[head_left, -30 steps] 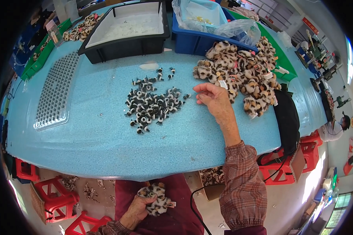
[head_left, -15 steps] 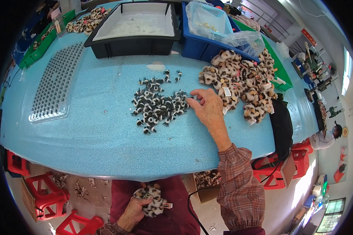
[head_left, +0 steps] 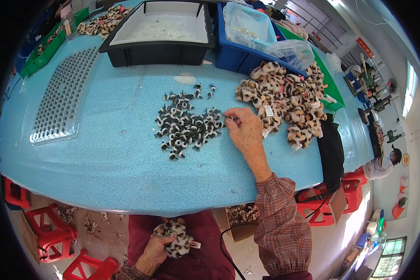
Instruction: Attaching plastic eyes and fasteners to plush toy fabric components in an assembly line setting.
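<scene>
My left hand [head_left: 154,253] is closed round a spotted plush toy skin [head_left: 178,244] over my lap. One round toy eye shows on it, and a white tag sticks out at its side. On the table my right hand [head_left: 245,132] pinches a small toy eye [head_left: 229,117] between thumb and fingertips, mostly covered by the fingers. Just left of those fingertips spreads a pile of black-and-white toy eyes [head_left: 184,128] with dark stems.
A heap of spotted plush skins [head_left: 284,98] lies right of my right hand. Behind stand a black tray [head_left: 158,56] and a blue bin [head_left: 235,58]. A clear studded sheet [head_left: 63,102] lies left; a black bag [head_left: 331,154] hangs at the right edge. Red stools [head_left: 51,231] stand below.
My right hand's thumb and fingers have drawn together at the right edge of the pile. My left hand still holds the plush skin; the whole view has shifted slightly.
</scene>
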Demonstrator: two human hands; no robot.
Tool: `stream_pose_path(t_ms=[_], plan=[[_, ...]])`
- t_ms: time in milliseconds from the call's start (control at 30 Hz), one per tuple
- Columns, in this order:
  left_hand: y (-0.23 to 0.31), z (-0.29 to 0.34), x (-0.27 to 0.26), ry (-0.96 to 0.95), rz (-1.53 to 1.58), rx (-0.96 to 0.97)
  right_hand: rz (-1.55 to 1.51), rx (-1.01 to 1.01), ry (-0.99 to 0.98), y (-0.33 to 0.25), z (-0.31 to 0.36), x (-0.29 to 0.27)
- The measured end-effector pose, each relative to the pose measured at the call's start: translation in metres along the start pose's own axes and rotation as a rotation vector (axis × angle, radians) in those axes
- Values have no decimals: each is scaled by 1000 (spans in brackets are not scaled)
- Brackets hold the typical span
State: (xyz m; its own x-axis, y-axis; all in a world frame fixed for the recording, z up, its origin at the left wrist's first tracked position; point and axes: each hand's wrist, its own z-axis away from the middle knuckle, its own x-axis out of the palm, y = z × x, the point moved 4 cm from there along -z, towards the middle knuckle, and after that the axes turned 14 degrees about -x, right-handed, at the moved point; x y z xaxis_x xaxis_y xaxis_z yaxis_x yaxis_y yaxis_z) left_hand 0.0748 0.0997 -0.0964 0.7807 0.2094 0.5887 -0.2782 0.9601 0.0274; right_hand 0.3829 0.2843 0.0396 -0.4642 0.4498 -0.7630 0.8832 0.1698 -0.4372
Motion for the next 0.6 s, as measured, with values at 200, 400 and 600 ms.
stream_pose_path(t_ms=[200, 400, 600], plan=[[-3, -4, -7, 25, -59, -7, -127, -61, 38, 5, 2, -7], [-3, -5, -11, 27, -57, -9, -78, -142, 5, 2, 1, -8], [1, 2, -3, -3, 35, 8, -38, -199, 16, 11, 2, -12]])
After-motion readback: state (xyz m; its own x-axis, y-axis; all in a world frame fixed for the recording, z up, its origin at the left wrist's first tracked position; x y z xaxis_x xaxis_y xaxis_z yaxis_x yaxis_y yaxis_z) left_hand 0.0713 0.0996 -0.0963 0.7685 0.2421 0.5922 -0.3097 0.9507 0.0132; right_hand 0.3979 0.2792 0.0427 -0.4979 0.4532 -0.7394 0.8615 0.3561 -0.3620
